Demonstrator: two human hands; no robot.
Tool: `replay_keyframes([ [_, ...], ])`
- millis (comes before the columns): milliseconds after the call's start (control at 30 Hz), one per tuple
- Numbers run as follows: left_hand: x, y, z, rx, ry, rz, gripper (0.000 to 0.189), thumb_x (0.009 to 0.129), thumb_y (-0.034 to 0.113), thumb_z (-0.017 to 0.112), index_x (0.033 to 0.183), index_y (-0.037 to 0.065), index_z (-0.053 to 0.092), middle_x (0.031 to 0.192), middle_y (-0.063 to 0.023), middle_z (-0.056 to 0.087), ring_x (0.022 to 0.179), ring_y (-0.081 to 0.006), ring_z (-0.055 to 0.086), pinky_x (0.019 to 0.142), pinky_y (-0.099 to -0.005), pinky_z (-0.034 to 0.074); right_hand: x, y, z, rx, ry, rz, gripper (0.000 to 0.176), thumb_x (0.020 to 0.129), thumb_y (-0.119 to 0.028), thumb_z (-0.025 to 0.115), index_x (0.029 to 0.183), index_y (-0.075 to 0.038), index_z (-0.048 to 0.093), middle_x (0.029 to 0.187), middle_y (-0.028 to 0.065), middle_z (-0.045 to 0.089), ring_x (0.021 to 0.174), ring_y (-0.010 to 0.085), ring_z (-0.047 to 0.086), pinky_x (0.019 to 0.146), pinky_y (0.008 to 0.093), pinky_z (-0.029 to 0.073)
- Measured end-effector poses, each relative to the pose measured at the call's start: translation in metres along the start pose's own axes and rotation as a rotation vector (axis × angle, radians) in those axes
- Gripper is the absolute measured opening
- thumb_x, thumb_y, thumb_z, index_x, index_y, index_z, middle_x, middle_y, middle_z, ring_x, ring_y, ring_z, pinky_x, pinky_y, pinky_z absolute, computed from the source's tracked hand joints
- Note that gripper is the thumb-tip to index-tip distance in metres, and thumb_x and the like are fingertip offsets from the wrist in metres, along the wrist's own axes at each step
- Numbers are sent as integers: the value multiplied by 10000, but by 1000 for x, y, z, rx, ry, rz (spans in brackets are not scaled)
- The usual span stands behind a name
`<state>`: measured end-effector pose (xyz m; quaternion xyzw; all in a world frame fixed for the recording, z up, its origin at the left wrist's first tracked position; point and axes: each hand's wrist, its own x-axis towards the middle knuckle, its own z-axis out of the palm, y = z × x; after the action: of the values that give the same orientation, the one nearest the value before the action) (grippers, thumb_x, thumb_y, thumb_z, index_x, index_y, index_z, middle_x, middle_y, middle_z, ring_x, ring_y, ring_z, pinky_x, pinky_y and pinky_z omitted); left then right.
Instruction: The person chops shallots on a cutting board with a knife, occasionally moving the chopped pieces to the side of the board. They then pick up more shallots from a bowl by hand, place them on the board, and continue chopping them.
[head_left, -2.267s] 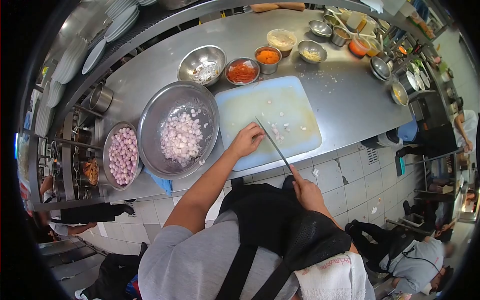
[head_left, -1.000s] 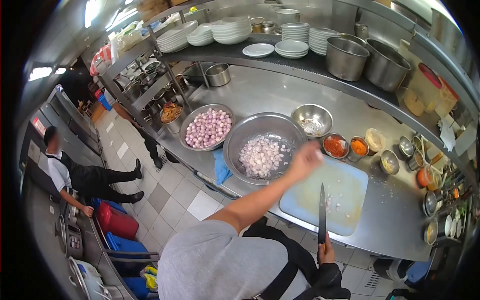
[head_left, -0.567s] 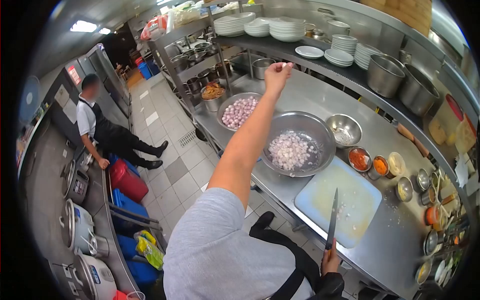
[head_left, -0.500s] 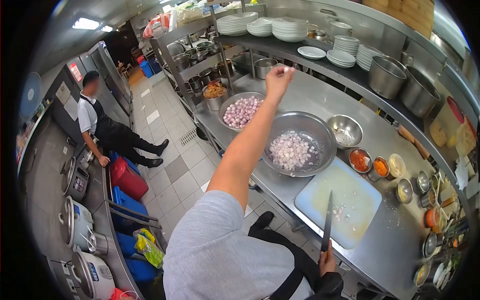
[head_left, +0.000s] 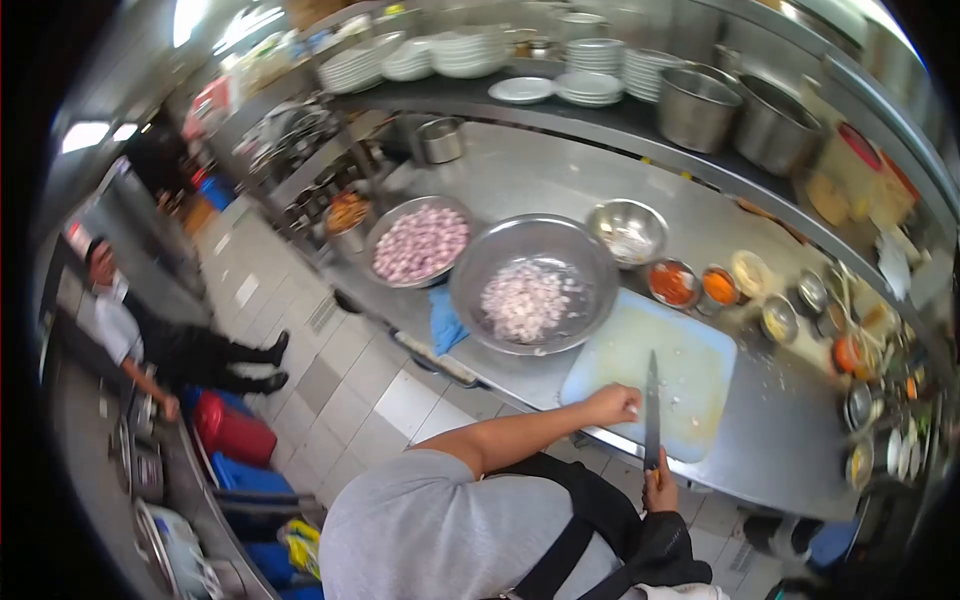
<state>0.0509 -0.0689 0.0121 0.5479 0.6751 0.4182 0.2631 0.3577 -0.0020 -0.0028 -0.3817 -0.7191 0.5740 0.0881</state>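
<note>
My right hand (head_left: 660, 482) grips the dark handle of a kitchen knife (head_left: 653, 410), its blade lying over the white cutting board (head_left: 705, 350) and pointing away from me. My left hand (head_left: 614, 404) is closed above the board's near left edge, just left of the blade. A small pale bit shows at its fingertips, too small to name. A few tiny pale scraps lie on the board right of the knife. Behind the board, a large steel bowl (head_left: 470, 270) holds sliced shallots (head_left: 525, 302). Whole peeled shallots (head_left: 425, 243) fill another bowl to its left.
A smaller steel bowl (head_left: 628, 232) and several containers of orange and red ingredients (head_left: 673, 283) line the back right. A blue cloth (head_left: 446, 322) hangs at the counter edge. Stacked plates (head_left: 470, 52) and deep pots (head_left: 698, 108) stand on the shelf. A person (head_left: 150, 330) leans at left.
My left hand has come down from high above the counter to the cutting board beside the knife. The view has shifted right. My right hand keeps its hold on the knife.
</note>
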Motion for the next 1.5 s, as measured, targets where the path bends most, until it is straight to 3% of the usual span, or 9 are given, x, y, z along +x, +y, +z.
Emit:
replay_keyframes([
  [133,19,-35,-12,98,-19,152,264,859,178,877,1051,41,759,953,-161,732,911,-317,734,795,-417,583,-10,-10,11,-181,81,-56,703,1094,-149,646,1718,-351,392,728,14,551,598,118,523,558,334,491],
  [267,20,-22,-29,147,-49,183,287,887,201,873,1109,52,769,1010,-142,703,931,-349,728,824,-434,592,-20,-19,25,-245,217,-163,672,1090,-202,669,1699,-323,413,941,216,723,865,343,726,864,429,571],
  [300,17,-11,-36,165,-42,146,300,887,198,865,1129,49,768,1054,-153,696,968,-358,722,862,-448,588,-25,-25,30,-230,237,-142,672,1090,-202,669,1699,-323,413,941,216,723,865,343,726,864,429,571],
  [367,16,-4,-44,197,-18,179,345,903,166,840,1210,38,745,1116,-163,674,995,-356,712,897,-446,587,-31,-52,26,-187,147,31,667,1100,-217,635,1713,-278,381,1131,303,742,1073,516,712,948,493,555],
  [467,21,-21,-42,176,-47,315,338,918,134,818,1228,35,730,1106,-158,675,992,-352,712,896,-431,591,-36,-62,38,-252,227,-18,653,1097,-222,636,1700,-271,391,1031,290,755,965,545,706,853,566,554],
  [933,-3,-30,-14,97,300,236,307,925,120,793,1204,50,686,1136,-148,680,1093,-371,657,978,-465,526,-33,-70,52,-316,115,36,663,1115,-185,621,1722,-252,362,981,247,719,908,416,743,865,446,569],
  [967,-6,-31,-15,96,290,248,303,924,119,791,1200,50,684,1138,-145,678,1094,-375,655,976,-466,529,-31,-59,54,-335,134,-70,677,1129,-191,610,1743,-236,329,785,75,574,718,175,582,705,360,529],
  [1067,-8,-32,-18,94,311,240,302,919,119,792,1192,52,681,1149,-135,674,1109,-380,653,979,-465,532,-31,-60,51,-311,74,7,712,1133,-191,605,1762,-245,277,766,32,558,675,131,552,640,328,504],
  [1500,-18,-40,-15,93,328,268,286,922,114,788,1191,63,705,1158,-134,674,1125,-369,663,1006,-468,541,-18,-47,45,-499,-16,-128,818,1119,-187,640,1782,-246,165,819,59,627,706,152,590,682,339,534],
])
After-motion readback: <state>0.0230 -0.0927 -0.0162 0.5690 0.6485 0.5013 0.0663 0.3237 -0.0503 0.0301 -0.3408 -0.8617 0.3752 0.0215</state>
